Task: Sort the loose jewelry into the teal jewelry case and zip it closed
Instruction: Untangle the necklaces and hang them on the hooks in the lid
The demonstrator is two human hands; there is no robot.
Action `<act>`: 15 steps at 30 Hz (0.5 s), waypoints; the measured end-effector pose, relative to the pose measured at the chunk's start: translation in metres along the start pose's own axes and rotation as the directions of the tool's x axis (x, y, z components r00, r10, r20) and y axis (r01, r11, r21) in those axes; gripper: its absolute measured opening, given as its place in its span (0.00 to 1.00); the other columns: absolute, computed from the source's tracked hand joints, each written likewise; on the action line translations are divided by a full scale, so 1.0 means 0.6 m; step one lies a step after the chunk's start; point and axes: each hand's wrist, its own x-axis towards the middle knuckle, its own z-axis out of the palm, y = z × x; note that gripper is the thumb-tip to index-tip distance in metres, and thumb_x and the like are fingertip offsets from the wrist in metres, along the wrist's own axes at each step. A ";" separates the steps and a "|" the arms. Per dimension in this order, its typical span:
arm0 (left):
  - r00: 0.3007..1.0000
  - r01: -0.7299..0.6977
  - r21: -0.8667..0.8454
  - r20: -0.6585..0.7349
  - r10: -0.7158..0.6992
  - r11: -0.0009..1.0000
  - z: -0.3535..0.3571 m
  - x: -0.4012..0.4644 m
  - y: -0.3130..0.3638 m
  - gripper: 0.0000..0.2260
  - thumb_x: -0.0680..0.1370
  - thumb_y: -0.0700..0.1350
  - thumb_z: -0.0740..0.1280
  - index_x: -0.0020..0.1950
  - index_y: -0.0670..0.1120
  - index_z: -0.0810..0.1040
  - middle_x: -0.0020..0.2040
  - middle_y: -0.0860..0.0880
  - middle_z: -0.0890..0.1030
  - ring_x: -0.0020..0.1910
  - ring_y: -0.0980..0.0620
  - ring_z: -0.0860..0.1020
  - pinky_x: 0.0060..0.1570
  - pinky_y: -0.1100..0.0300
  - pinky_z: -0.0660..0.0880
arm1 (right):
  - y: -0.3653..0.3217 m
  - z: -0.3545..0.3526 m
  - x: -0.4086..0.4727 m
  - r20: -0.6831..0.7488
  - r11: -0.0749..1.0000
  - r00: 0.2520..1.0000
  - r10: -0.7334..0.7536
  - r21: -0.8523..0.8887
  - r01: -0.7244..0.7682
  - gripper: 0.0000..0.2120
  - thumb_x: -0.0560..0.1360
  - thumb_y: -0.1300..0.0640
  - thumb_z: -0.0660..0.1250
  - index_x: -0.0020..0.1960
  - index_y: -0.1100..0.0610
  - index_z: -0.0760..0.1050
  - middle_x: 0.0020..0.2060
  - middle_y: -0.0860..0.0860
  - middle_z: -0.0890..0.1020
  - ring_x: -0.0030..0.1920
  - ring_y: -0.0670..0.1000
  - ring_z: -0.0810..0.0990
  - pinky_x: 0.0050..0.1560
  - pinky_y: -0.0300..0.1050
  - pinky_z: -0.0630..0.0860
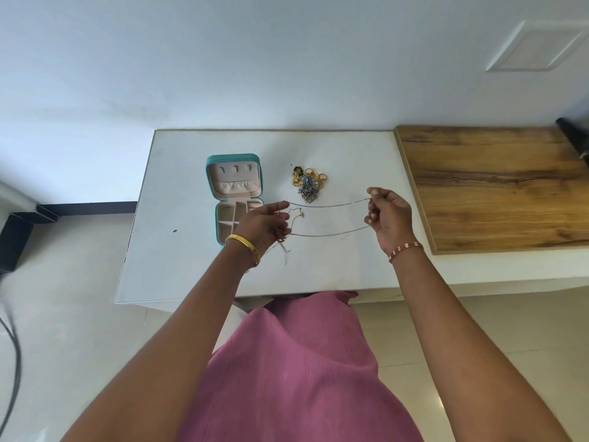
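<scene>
Silver chain (pixel 328 204) stretches in a loop between two raised hands above a white table (pixel 178 266), both arms reaching forward from the bottom of the frame. The left hand (pixel 263 223), wrist ringed by a gold bangle (pixel 243 245), has its thumb and forefinger extended to pinch the upper strand, while its lower fingers curl around the chain's bunched end; a loose tail of chain dangles below that hand toward the wrist. The right hand (pixel 387 216), with a beaded bracelet (pixel 404 250) at the wrist, is held level with the left, its fingers curled and its fingertips pinching the chain's other end. Two strands run between the hands, one sagging slightly above the other.

Just behind and partly hidden by the left hand lies the teal case (pixel 234 199), open flat on the table, its lid away from the person and its divided beige tray nearest the hand. Beyond the gap between the hands, a little nearer the left than the right, sits a small pile of jewelry (pixel 308 183), gold rings and blue-stoned pieces heaped together. To the right of the right hand lies a wooden board (pixel 497 186). A pink garment (pixel 296 371) fills the space between the forearms.
</scene>
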 end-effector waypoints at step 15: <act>1.000 0.015 -0.133 0.012 -0.014 0.991 0.034 -0.016 -0.018 0.21 0.75 0.23 0.50 0.66 0.33 0.66 0.63 0.33 0.72 0.63 0.37 0.72 0.54 0.55 0.75 | 0.047 0.060 -0.079 0.328 0.753 0.933 -0.145 -0.575 0.319 0.01 0.70 0.61 0.71 0.41 0.58 0.80 0.33 0.48 0.80 0.33 0.43 0.75 0.40 0.41 0.73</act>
